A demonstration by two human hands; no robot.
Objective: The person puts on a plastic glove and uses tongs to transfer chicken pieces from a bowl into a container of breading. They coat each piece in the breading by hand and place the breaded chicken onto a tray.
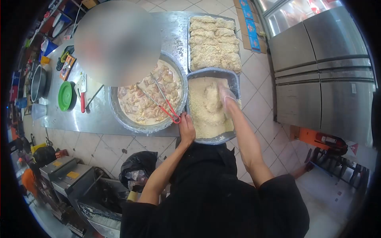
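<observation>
At the near edge of the steel table (79,119), left of all the fingers, stood a wide bowl (133,127) of wet, battered chicken pieces with red-handled tongs (160,101) laid across it. The left hand (186,129) rested at the bowl's rim, fingers curled close, their tips at the tongs' handle end; could not tell whether they gripped it.

Just right of those fingers: grey basin (216,139) of dry crumbs. The right hand (226,99) reached down into it, fingers lying over a crumbed piece (211,101) at the basin's middle. Blurred; could not tell whether they closed round it.

Beyond the right fingertips, finished breaded pieces (214,43) lay in rows.

Judgement: the piece is light, soft and floppy, slick under its coat, and the crumb layer sheds easily. Best lifted from beneath at both ends with flat, loose fingers, without pinching.
</observation>
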